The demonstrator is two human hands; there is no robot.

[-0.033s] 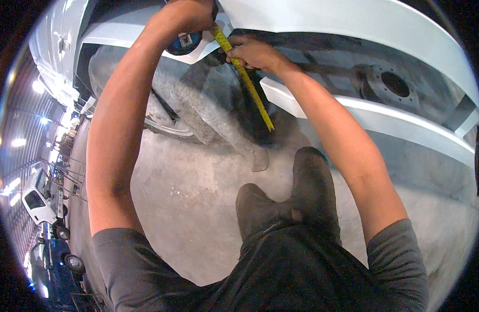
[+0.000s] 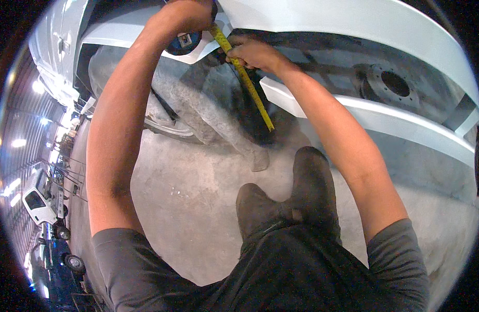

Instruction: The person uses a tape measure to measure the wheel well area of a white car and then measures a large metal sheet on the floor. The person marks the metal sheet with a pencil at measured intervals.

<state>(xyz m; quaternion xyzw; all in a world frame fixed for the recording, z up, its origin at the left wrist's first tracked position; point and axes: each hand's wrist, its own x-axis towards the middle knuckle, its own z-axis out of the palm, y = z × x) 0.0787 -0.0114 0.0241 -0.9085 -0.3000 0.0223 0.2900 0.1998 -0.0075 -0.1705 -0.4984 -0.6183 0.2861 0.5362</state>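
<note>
closest in is the person's dark shirt (image 2: pixel 296 270) with its short grey sleeves, and just past it two legs (image 2: pixel 315 182) in dark clothing above a grey concrete floor (image 2: pixel 172 218). both bare forearms reach up toward the top of the view, where the hands work close together. the right hand (image 2: pixel 252 53) has its fingers curled in nearly closed, gripping a yellow measuring tape (image 2: pixel 255 96) partway along the blade. the tape slants from beside the left hand (image 2: pixel 190 14) down past the right hand's fingers, its free end hanging over a black patch (a little nearer the legs than either hand is). the left hand is bent over at the upper edge, its fingers hidden behind the wrist and cut off by the rim, so i cannot tell how far open it is or what it holds. under that wrist sits a rounded dark blue thing (image 2: pixel 183 46) with a small pale label. left of the tape lies a dusty grey sheet-like covering (image 2: pixel 198 104); to its right, a white rail (image 2: pixel 380 111) curves away below a broad white panel (image 2: pixel 328 15), with a round hub (image 2: pixel 395 83) ringed by bolt holes between them. far off at left stand a white truck cab (image 2: pixel 37 205), a dark blue vehicle (image 2: pixel 50 268) and a ribbed wall (image 2: pixel 21 119) with bright lights.
</note>
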